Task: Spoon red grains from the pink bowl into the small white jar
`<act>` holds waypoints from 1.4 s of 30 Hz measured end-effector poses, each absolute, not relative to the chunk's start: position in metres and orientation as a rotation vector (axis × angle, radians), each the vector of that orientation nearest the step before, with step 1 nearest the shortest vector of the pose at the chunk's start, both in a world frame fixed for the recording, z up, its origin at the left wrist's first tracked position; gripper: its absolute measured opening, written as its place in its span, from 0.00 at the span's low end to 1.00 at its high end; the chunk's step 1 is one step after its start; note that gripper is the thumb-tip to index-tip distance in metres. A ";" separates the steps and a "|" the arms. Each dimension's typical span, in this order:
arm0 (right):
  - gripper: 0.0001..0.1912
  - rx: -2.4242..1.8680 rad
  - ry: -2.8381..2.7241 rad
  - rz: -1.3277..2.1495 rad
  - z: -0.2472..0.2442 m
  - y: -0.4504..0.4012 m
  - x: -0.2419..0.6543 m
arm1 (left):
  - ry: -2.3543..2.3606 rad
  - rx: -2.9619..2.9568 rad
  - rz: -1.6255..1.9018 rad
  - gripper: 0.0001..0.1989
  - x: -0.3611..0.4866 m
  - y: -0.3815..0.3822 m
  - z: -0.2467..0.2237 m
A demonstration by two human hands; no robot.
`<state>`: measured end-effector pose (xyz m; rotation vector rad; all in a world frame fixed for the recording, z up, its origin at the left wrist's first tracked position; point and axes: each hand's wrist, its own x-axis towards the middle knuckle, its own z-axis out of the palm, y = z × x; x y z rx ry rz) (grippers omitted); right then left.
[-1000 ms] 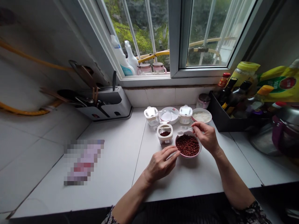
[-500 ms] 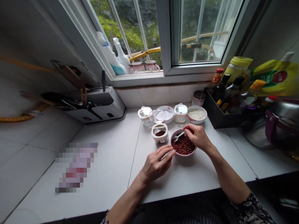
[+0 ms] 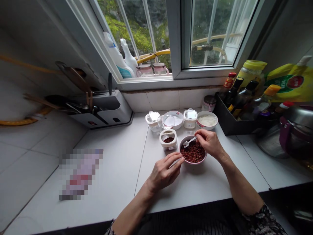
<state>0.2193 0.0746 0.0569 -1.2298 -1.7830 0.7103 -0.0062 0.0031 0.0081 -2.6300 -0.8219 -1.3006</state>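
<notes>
A bowl (image 3: 193,162) of dark red dried bits stands on the white counter. Pinched in my right hand (image 3: 209,143) is a small white spoon (image 3: 186,144), its scoop over the bits near the bowl's back left. My left hand (image 3: 166,171) touches the bowl's left rim with its fingertips, the fingers around that edge. Just left of the bowl is a clear jar (image 3: 168,139) with a white rim, its lid raised, with some of the red bits inside. Behind it are a bowl of white grains (image 3: 172,120) and two lidded jars (image 3: 190,118) (image 3: 153,121).
A bowl of white stuff (image 3: 207,120) and a pink jar (image 3: 208,103) stand at the back. Bottles fill a dark box (image 3: 234,125) on the right, beside a steel pot (image 3: 271,140). A utensil holder (image 3: 113,111) and a blurred packet (image 3: 81,173) lie left.
My right hand has lifted the spoon slightly, so its scoop shows more clearly above the bits. My left hand stays at the rim. The whole view has shifted a little.
</notes>
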 end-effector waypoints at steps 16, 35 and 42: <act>0.18 -1.149 -1.407 1.189 0.065 0.083 0.223 | -0.821 -2.643 -1.298 0.17 -0.006 0.004 0.007; 0.14 -0.728 -2.163 0.125 0.064 0.066 0.175 | -0.804 -2.586 -1.323 0.15 -0.003 0.004 0.009; 0.07 -0.866 -1.812 0.275 0.069 0.067 0.206 | -0.807 -2.654 -1.293 0.16 -0.006 0.004 0.007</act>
